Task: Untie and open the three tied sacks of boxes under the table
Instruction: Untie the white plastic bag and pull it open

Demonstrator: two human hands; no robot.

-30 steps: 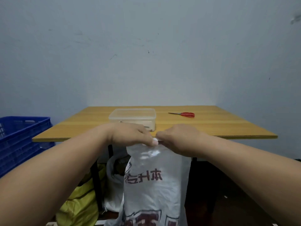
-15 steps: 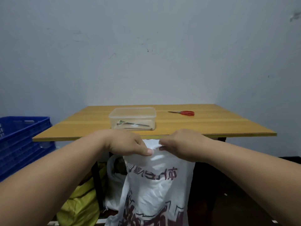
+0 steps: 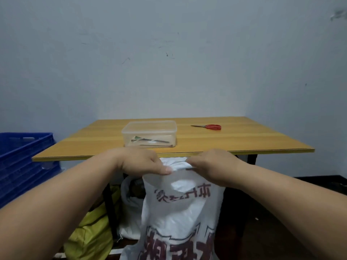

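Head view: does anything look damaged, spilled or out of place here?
Nothing stands out. Both hands, left hand and right hand, pinch the gathered top of the white sack; the scissors lie flat on the table.

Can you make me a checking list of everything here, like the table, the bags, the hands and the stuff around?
Surface: wooden table, bare in places.
Job's things: white printed sack upright in front of the table, gathered at its top; white sack and yellow sack behind it, under the table.
Clutter: clear lidded box and red scissors on the table.
Grippers: left hand and right hand both pinch the printed sack's top.
Cables: nothing seen.
Surroundings: blue crate at left, grey wall.
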